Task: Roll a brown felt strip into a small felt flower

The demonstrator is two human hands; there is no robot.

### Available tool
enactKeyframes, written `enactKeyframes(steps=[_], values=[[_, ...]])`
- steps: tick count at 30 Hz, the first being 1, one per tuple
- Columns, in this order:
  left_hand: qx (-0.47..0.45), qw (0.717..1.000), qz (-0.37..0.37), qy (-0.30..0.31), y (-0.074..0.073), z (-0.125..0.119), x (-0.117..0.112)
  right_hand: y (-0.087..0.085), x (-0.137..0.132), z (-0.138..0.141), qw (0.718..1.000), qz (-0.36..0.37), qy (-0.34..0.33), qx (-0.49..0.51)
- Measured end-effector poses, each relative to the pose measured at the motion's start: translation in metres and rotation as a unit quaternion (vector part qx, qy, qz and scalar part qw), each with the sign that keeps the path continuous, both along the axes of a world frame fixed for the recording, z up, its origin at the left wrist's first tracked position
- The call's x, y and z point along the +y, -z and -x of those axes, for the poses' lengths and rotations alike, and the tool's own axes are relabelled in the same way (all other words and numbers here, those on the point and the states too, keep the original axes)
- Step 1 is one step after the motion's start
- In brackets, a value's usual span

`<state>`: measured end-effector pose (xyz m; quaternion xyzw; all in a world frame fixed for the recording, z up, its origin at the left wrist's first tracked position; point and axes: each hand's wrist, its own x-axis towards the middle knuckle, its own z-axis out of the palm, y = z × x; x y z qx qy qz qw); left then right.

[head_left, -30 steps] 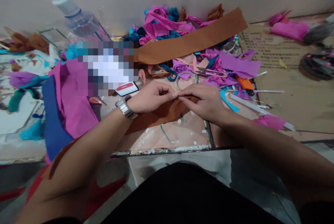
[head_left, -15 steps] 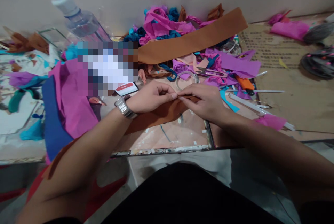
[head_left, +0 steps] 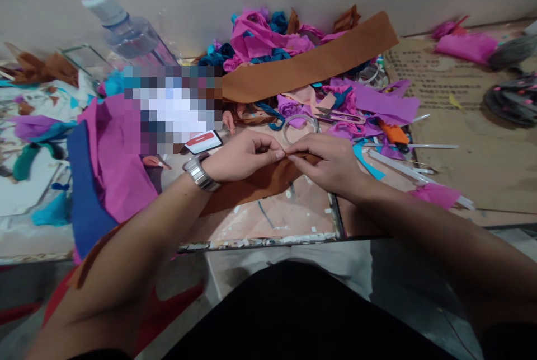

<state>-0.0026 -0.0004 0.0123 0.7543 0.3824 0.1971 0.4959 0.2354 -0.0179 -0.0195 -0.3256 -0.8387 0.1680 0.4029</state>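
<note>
Between my two hands is a brown crepe paper strip (head_left: 255,183), which runs left under my left forearm. My left hand (head_left: 251,155), with a metal watch (head_left: 201,173) on its wrist, pinches the strip's upper edge between thumb and fingers. Right beside it, fingertips almost touching, my right hand (head_left: 331,164) pinches the same edge near its right end. Just behind the hands lies a clear ring, like a tape roll (head_left: 300,125). Small scissors with pink handles (head_left: 342,117) rest on the scraps beyond.
A second brown strip (head_left: 310,60) lies across a heap of pink and blue crepe paper (head_left: 268,35). A plastic bottle (head_left: 134,35) stands at the back left. Pink and blue sheets (head_left: 121,169) are at left; white sticks (head_left: 419,178), an orange-handled cutter (head_left: 393,134) and cardboard (head_left: 474,164) at right.
</note>
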Motion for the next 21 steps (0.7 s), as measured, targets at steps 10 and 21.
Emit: enactKeyframes(steps=[10, 21], values=[[0.016, 0.999, -0.040, -0.010, -0.0021, -0.0022, -0.0033, 0.0007, 0.0011, 0.0002, 1.000, 0.013, -0.009, -0.007], [0.057, 0.993, -0.104, -0.015, -0.0065, -0.0025, -0.0069, 0.0012, 0.0007, 0.0002, 0.998, 0.052, 0.028, 0.033]])
